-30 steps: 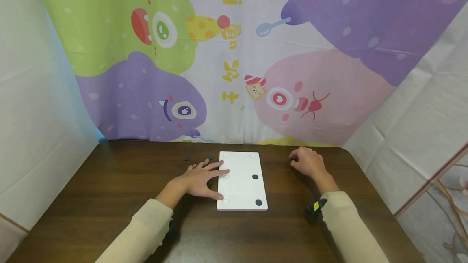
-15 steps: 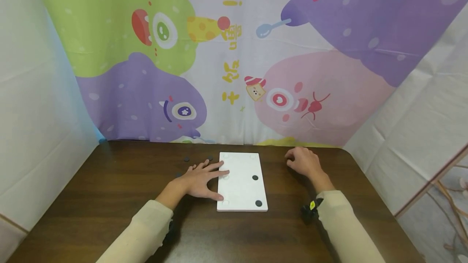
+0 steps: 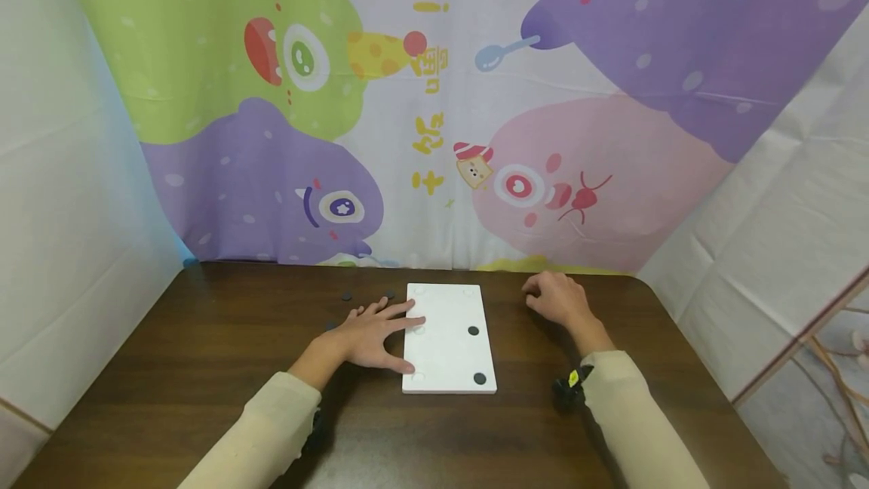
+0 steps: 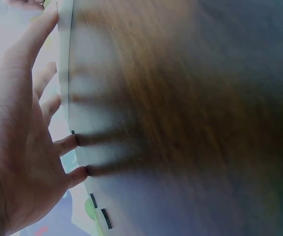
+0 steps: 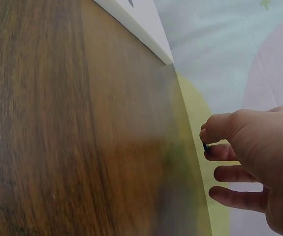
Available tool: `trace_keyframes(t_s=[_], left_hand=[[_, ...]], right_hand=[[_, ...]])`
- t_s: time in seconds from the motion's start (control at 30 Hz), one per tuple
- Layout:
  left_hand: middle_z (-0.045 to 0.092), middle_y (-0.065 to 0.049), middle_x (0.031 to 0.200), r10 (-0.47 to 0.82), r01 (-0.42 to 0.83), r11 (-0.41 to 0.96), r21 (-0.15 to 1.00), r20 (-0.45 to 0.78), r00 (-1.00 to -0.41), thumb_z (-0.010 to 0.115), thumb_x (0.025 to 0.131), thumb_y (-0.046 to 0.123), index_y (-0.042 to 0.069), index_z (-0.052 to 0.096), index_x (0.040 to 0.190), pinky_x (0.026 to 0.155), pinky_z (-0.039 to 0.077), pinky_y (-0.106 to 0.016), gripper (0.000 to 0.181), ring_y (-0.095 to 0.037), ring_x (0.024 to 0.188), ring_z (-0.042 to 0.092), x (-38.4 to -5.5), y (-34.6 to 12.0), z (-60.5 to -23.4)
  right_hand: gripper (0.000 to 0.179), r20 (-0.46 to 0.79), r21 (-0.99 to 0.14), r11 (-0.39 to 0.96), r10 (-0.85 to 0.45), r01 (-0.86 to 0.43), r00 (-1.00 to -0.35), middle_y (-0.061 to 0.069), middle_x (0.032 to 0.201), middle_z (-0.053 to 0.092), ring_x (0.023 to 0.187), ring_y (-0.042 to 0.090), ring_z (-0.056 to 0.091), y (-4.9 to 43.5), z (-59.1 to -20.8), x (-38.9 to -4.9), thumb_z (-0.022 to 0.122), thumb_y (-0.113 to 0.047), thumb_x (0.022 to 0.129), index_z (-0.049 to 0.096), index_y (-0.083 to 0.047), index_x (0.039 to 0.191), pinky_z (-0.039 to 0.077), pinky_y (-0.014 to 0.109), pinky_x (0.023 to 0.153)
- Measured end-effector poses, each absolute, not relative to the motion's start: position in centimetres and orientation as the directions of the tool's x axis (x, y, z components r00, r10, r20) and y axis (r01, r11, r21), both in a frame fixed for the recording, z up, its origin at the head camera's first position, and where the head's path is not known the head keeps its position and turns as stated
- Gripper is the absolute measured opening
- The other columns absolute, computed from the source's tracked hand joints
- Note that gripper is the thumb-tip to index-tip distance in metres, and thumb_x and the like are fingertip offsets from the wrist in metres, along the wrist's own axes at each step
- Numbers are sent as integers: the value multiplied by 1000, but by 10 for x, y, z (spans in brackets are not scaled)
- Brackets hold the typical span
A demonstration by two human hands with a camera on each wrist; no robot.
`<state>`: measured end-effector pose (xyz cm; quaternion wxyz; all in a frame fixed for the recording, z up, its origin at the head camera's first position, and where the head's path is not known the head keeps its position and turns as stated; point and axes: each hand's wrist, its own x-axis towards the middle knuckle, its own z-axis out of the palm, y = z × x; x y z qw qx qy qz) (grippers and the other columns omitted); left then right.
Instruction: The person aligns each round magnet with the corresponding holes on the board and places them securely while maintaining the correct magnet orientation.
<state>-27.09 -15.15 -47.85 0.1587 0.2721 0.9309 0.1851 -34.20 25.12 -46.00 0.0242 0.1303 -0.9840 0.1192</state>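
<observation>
A white rectangular board [image 3: 444, 345] lies on the table, with shallow round marks along its left side and at the far right corner. Two black discs sit on its right side, one midway [image 3: 473, 330] and a near disc [image 3: 480, 378]. My left hand [image 3: 373, 338] rests with spread fingers on the board's left edge, thumb at the near corner. To the right of the board, above the table, is my right hand [image 3: 560, 299]. In the right wrist view its thumb and index finger pinch a small dark disc [image 5: 206, 146], seen edge-on; the other fingers are loosely bent.
Several loose black discs lie left of the board, among them a far-left disc [image 3: 347, 296] and one beside the left hand [image 3: 330, 325]. The brown wooden table [image 3: 434, 436] ends at a printed cartoon curtain [image 3: 434, 232] behind.
My right hand has moved a little left, toward the board, with its forearm following. The left hand and the board have stayed in place.
</observation>
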Motion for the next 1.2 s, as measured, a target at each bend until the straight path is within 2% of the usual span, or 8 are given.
trace_keyframes(t_s=[0.6,0.9,1.2], left_hand=[[19,-2,192,567,453,784,425,-191,-801,80,96,68,34,41,176,128,18,-92,95,-57,175,14,-270,-151,-480],[18,-1,192,567,453,783,426,-190,-801,80,95,69,35,41,176,128,18,-92,96,-57,176,14,-272,-151,-480],[18,-1,192,570,459,783,420,-187,-800,79,95,69,34,41,176,128,19,-92,96,-57,175,14,-273,-152,-480]], right_hand=[[24,63,-222,938,-259,-267,-964,13,133,83,125,41,77,234,-459,-346,78,-19,102,87,-13,123,62,65,104],[24,62,-206,938,-271,-278,-961,11,134,83,127,37,76,227,-459,-350,77,-19,102,88,-15,123,63,63,102],[26,35,-208,935,-287,-288,-957,11,136,83,130,38,75,217,-455,-351,76,-20,102,87,-15,125,62,66,105]])
